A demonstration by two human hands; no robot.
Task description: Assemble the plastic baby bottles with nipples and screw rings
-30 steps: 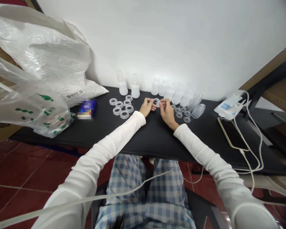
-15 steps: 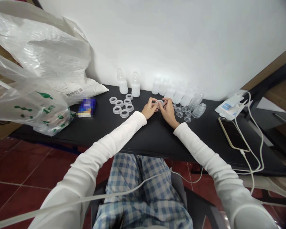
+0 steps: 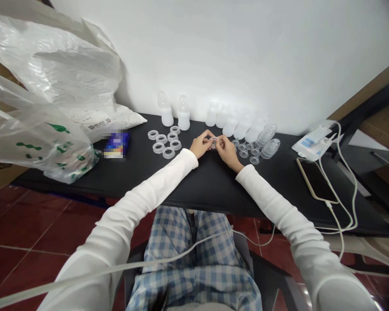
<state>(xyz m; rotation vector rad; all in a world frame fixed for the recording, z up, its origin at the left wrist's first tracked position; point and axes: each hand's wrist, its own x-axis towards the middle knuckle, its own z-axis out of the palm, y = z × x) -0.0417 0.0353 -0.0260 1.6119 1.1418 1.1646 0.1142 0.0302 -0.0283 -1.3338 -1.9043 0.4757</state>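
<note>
- Clock centre = held ring, 12 toward the wall [image 3: 214, 52].
- Left hand [image 3: 201, 145]: just left of centre, fingers curled, thumb and fingertips pinching a small translucent ring [image 3: 213, 141].
- Right hand [image 3: 226, 149]: just right of centre, nearly closed, thumb and fingers gripping the same ring from its other side.
- Ring sits between both hands above the black table [image 3: 207, 183], partly covered by fingers; can't tell if another part is seated in it.
- 9 o'clock, near left hand: seven loose rings [image 3: 168, 156], lying flat in a cluster.
- 10 o'clock: two capped bottles [image 3: 183, 120], upright, white bodies, clear domed tops.
- 12 round to between 2 and 3: row of white bottles [image 3: 230, 128], uncapped, standing along the wall.
- 3 o'clock, just beside right hand: clear nipples [image 3: 254, 160], set on table; beyond them, stacked clear caps [image 3: 270, 148] lying tilted.
- Farther out at 3: white-and-blue pack [image 3: 311, 142], print too small to read.
- Between 3 and 4: phone [image 3: 317, 180], dark screen, white cable [image 3: 333, 216] plugged in.
- Far 9: blue packet [image 3: 118, 142], label pixelated; clear bag [image 3: 65, 149], green motifs and lettering, unreadable; big white bag [image 3: 74, 73], small dark print plus code block, unreadable.
- No brand legible.
</note>
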